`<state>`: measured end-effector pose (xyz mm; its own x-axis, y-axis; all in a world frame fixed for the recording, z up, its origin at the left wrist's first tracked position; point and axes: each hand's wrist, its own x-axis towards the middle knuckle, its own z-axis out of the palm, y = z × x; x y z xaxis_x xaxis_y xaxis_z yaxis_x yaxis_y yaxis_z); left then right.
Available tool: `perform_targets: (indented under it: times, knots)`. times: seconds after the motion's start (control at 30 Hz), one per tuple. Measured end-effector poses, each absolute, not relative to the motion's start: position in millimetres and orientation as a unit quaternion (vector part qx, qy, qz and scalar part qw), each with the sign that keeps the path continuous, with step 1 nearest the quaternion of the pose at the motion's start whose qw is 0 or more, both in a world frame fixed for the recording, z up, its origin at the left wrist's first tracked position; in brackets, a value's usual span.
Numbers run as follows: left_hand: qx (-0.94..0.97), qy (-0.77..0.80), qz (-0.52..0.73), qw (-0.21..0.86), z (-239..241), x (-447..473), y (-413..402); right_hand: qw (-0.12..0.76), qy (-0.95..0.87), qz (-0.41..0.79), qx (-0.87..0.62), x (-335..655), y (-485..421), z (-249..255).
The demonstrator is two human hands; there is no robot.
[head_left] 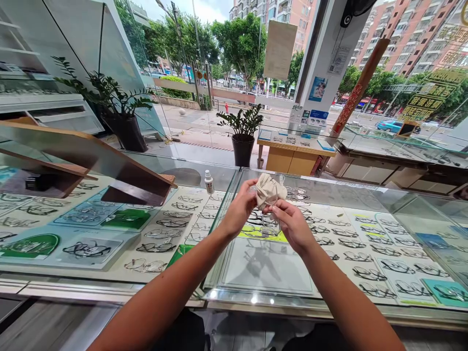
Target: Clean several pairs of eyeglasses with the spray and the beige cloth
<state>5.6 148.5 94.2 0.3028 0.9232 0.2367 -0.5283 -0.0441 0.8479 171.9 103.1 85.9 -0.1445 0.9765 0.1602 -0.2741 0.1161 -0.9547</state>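
A shop interior looks out through a tall glass front (183, 126) onto a street with trees (241, 44) and pink apartment blocks (413, 34). A long, glass-topped display table (268, 287) runs across the whole width, close to the person wearing the camera. On its left part, slanted wood-edged panels (109, 156) lean over the glass. Near the window is a smaller wooden table (281, 160) with yellowish doors. Two dark pots hold leafy plants: a larger plant (109, 97) at left and a smaller plant (242, 124) near the middle.

Two bare forearms reach in from below and meet above the table, just right of a seam in the glass. The left hand (242, 207) is curled closed on the left side of a crumpled, pale cloth (268, 189). The right hand (294, 226) has thumb and fingers pinched together at the cloth's lower right edge; whether it also grips a clear eyeglass frame there is hard to tell. The cloth is bunched between both hands, raised over the glass.

A small white bottle (209, 184) stands upright to their left. Beneath the glass lie rows of eyeglasses (369, 274), some on a yellow-green strip (281, 237) below the hands
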Motion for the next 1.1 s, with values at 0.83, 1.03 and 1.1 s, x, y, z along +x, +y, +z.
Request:
perform_targets:
  times: [0.83,1.03,1.1]
  knots:
    - [0.554,0.219,0.449,0.665,99.4,-4.4,153.3,0.527,-0.531,0.588,-0.309,177.5,106.8,77.2]
    - [0.555,0.186,0.426,0.69,99.1,-4.1,152.1,0.509,-0.526,0.6,-0.322,176.8,106.1,84.1]
    - [0.556,0.168,0.41,0.704,98.5,-5.4,153.6,0.512,-0.507,0.615,-0.321,176.5,106.1,86.4]
